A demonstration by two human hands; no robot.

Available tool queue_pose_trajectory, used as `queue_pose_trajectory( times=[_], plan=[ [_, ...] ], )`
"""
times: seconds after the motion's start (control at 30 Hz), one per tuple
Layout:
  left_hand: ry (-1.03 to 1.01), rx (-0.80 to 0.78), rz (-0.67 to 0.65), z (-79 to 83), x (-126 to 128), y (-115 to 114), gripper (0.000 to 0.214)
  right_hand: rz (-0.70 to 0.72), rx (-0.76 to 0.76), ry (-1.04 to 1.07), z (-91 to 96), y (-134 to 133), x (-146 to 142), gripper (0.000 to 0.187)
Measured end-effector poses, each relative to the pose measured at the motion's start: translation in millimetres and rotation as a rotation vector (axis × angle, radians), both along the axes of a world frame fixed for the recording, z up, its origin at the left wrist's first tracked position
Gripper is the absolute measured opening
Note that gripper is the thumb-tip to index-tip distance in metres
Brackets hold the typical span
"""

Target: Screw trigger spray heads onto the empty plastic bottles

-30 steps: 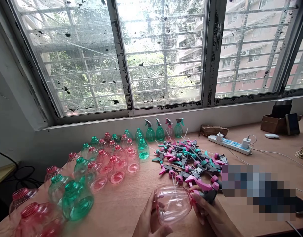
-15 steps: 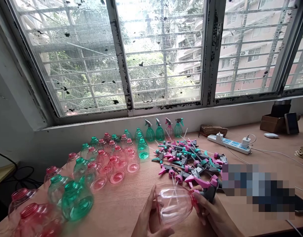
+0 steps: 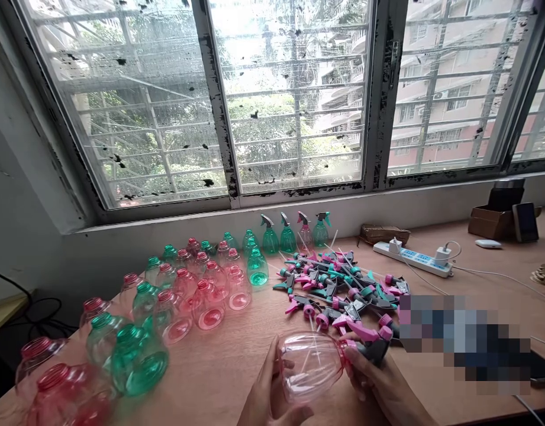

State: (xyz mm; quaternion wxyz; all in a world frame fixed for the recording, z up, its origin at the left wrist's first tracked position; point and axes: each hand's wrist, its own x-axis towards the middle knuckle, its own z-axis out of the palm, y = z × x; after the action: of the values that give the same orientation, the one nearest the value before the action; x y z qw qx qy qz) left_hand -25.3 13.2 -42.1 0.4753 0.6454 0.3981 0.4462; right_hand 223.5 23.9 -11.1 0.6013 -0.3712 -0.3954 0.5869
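A clear pink bottle (image 3: 311, 365) lies on its side between my two hands, low in the middle of the view. My left hand (image 3: 268, 395) cups its rounded base with curled fingers. My right hand (image 3: 373, 381) is closed around the neck and the pink and grey trigger sprayer (image 3: 370, 342) fitted there. A thin dip tube shows inside the bottle.
Several empty pink and green bottles (image 3: 174, 302) stand at the left on the wooden table (image 3: 236, 349). A heap of loose trigger sprayers (image 3: 338, 287) lies ahead. Several finished spray bottles (image 3: 294, 234) line the wall. A power strip (image 3: 414, 258) and a box (image 3: 494, 220) sit at right.
The bottle has turned slightly in my hands, and my left fingers shifted on its base. Nothing else on the table has moved.
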Motion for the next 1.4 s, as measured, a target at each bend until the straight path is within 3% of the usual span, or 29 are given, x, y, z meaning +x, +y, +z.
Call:
queue_pose_trajectory(
  times=[0.23,0.43,0.7,0.87,0.97,1.2,1.4],
  plan=[
    [0.043,0.065,-0.048,10.6,-1.0,-2.1,0.107,0.009,-0.008,-0.042,0.8,0.4,0.8,0.049],
    [-0.078,0.014,-0.107,8.8,7.8,-2.2,0.128,0.038,-0.036,-0.026,0.3,-0.6,1.3,0.049],
    [-0.017,0.064,-0.072,10.6,7.5,-1.1,0.112,0.018,-0.035,-0.030,4.3,-2.0,-0.2,0.050],
    [-0.164,0.030,-0.127,12.7,13.3,-7.1,0.124,0.049,-0.038,-0.061,-0.4,0.2,2.8,0.049],
    [-0.211,-0.015,-0.146,14.6,12.8,-9.7,0.115,0.023,-0.025,-0.065,-2.0,1.4,3.4,0.048],
    [-0.019,0.053,-0.077,13.8,2.0,-4.8,0.104,0.001,-0.004,-0.054,-3.0,3.0,2.7,0.042],
    [-0.070,0.087,-0.098,15.7,3.7,-8.0,0.107,0.050,-0.018,-0.028,-6.7,2.5,4.9,0.042]
  ],
)
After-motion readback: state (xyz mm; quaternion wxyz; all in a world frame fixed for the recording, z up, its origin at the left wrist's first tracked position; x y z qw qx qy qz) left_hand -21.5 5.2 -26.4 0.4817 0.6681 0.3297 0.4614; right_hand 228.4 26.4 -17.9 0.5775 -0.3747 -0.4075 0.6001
